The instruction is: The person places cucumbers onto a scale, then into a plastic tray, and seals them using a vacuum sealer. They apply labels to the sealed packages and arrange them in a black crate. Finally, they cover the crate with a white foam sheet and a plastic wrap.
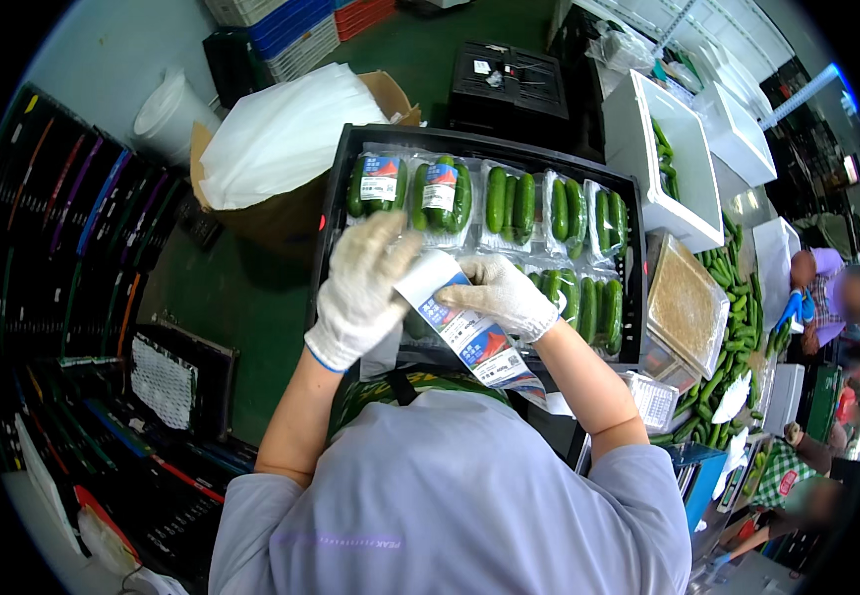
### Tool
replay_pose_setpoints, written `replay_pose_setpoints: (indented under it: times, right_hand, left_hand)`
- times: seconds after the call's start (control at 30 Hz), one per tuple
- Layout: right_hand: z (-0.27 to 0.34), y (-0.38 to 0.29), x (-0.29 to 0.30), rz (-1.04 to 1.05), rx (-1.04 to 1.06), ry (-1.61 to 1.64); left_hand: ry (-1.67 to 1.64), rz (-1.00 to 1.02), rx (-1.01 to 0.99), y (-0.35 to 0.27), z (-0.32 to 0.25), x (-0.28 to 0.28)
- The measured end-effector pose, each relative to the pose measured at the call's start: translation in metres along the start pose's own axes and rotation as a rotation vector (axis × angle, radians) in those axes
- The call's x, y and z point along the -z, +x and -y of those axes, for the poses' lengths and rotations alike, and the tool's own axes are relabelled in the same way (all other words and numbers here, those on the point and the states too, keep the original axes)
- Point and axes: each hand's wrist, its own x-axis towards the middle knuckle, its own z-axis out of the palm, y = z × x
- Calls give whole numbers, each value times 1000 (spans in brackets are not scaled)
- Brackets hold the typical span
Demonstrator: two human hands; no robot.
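Observation:
My right hand [508, 294], in a white knit glove, pinches a strip of printed labels [474, 335] between thumb and fingers. The strip hangs down towards my body and bears blue and red pictures and writing. My left hand [363, 286], also gloved, is beside the strip's upper end, its fingertips blurred; whether it grips anything is unclear. Beneath both hands sits a black plastic crate [478, 141] with clear-wrapped packs of cucumbers in two rows. A labelled pack [378, 182] and another labelled pack [441, 193] lie at the far left; the pack of cucumbers [509, 201] beside them shows no label.
A cardboard box [203, 167] lined with white sheets stands beyond the crate's left. Stacked black crates [65, 193] line the left side. At right are a white foam box [679, 163], loose cucumbers [727, 297] and plastic-wrapped trays [686, 305]. Other people work farther right.

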Motion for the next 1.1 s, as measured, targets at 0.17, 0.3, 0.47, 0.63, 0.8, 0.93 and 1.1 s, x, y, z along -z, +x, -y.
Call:
replay_pose_setpoints:
  times: [0.17, 0.3, 0.47, 0.63, 0.8, 0.93, 1.1]
  right_hand:
    - [14, -16, 6, -7, 8, 4]
    - [15, -24, 14, -113, -31, -55]
    - [23, -30, 10, -102, 20, -118]
    - [35, -34, 19, -207, 28, -117]
    - [13, -30, 22, -232, 357, -98]
    - [24, -34, 38, -343, 804, -461]
    - [23, 17, 131, -760, 334, 270]
  left_hand:
    - [-131, 12, 114, 2, -7, -11]
    - [69, -61, 9, 12, -15, -3]
    - [-288, 177, 84, 21, -29, -18]
    - [-479, 124, 318, 14, -35, -28]
    - [-453, 234, 424, 18, -40, -32]
    - [-363, 424, 538, 12, -35, -38]
    - [-344, 624, 600, -9, -32, -41]
